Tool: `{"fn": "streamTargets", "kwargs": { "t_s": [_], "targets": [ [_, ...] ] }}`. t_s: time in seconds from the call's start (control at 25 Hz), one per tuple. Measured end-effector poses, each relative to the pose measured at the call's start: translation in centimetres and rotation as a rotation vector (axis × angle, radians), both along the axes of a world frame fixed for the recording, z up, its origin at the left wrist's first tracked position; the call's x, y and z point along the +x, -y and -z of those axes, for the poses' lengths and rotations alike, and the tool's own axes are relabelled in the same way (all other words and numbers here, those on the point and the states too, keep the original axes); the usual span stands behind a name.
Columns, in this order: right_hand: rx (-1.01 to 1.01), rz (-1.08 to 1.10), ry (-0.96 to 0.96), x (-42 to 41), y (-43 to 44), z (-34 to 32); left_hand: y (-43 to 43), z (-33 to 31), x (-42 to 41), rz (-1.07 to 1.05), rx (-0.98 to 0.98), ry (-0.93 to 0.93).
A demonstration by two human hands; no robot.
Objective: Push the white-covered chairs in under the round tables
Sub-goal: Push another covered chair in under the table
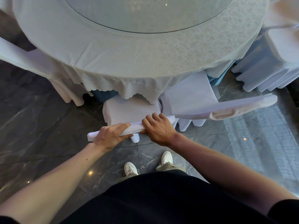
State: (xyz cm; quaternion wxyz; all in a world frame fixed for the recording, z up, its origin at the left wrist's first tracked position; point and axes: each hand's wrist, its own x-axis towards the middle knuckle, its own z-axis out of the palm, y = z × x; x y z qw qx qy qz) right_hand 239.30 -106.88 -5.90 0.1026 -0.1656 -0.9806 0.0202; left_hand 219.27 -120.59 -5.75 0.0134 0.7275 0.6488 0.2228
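Observation:
A white-covered chair [126, 111] stands right in front of me, its seat partly under the hanging edge of the round table's white cloth [129, 62]. Both my hands hold the top of its backrest. My left hand [110, 135] grips the left part of the rail, and my right hand [158, 128] curls over the right part. A glass disc [145, 13] lies on the tabletop.
A second covered chair [218, 107] stands just to the right, angled, its back close to my right hand. More covered chairs sit at the left [24, 57] and far right [275, 62]. Dark marble floor [48, 126] lies underfoot, with my white shoes below the chair.

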Motion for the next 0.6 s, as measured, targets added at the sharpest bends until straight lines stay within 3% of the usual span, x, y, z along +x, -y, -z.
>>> {"fn": "streamTargets", "kwargs": {
  "t_s": [0.6],
  "targets": [
    [0.011,0.054,0.016,0.75,-0.55,0.78,-0.92,0.82,0.24,0.006,0.014,-0.058]
  ]
}}
